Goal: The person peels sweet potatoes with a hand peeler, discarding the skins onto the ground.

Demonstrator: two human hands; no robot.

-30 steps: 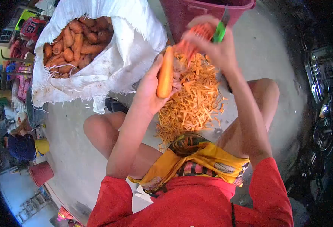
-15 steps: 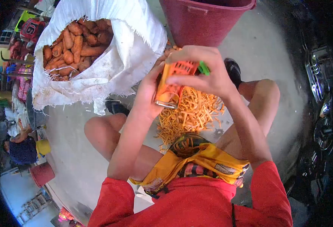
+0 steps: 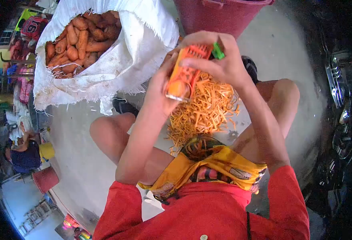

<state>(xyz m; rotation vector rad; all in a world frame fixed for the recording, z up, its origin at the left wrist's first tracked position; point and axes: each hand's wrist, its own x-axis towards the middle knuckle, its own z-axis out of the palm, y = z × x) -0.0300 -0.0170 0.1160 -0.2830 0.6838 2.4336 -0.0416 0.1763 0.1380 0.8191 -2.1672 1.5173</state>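
An orange plastic grater point(image 3: 188, 68) with a metal-edged lower end is held up between my two hands. My left hand point(image 3: 160, 88) is wrapped round its left side and lower end. On the right and over the top, my right hand point(image 3: 218, 60) grips it, thumb across the front. A green piece point(image 3: 218, 51) shows by the right fingers. Something orange sits inside the grater's lower end. Below the hands, a heap of orange carrot strips point(image 3: 208, 108) lies on the floor between my legs.
A white woven sack point(image 3: 144, 52) full of carrots point(image 3: 78, 40) stands at the upper left. A dark red bin point(image 3: 220, 18) is at the top. Another person point(image 3: 24, 156) is at the far left, near a red bucket point(image 3: 45, 179). Dark metallic objects point(image 3: 340, 136) line the right edge.
Both hands and the grater have moved slightly upward in view, uncovering more of the strip heap. My grip looks much the same.
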